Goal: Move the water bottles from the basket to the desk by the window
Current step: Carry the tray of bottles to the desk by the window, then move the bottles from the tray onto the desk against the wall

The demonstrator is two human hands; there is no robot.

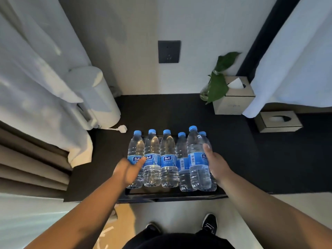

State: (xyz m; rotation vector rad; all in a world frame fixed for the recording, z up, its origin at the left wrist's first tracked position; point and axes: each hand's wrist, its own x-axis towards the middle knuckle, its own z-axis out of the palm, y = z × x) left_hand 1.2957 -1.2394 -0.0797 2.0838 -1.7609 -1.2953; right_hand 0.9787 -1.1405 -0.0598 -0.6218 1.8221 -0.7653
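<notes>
Water bottles [168,159]: six, all with blue caps, standing upright in a tight row on a low black tray [161,194], near the front edge of the dark desk [242,159]. Pale curtains [36,69] on both sides, so probably the desk by the window. No basket to be seen.

Left hand [125,171] curled round the leftmost bottle [135,150] at its label, thumb stretched across toward the neighbour. Right hand [215,166] wrapped round the front right bottle [195,150], thumb on the near side, fingers hidden behind. Cap of this one a little higher than the others, so perhaps not yet set down fully. Impossible to tell whether holding also the bottle just behind.

Probably the step of setting down and closing the row. To do well: lower the front right bottle straight until flat on the tray, inside the rim and not on it. Keep both grips at the label, the stiffest part by the look. Press the two ends inward only gently, to avoid tipping a middle bottle out of the line. Release one hand first, check for wobble, then release the other. Stay away from the white kettle [100,97] and its plug [122,128] at the left, and from the plant [217,87] and tissue box [235,101] at the back right.
</notes>
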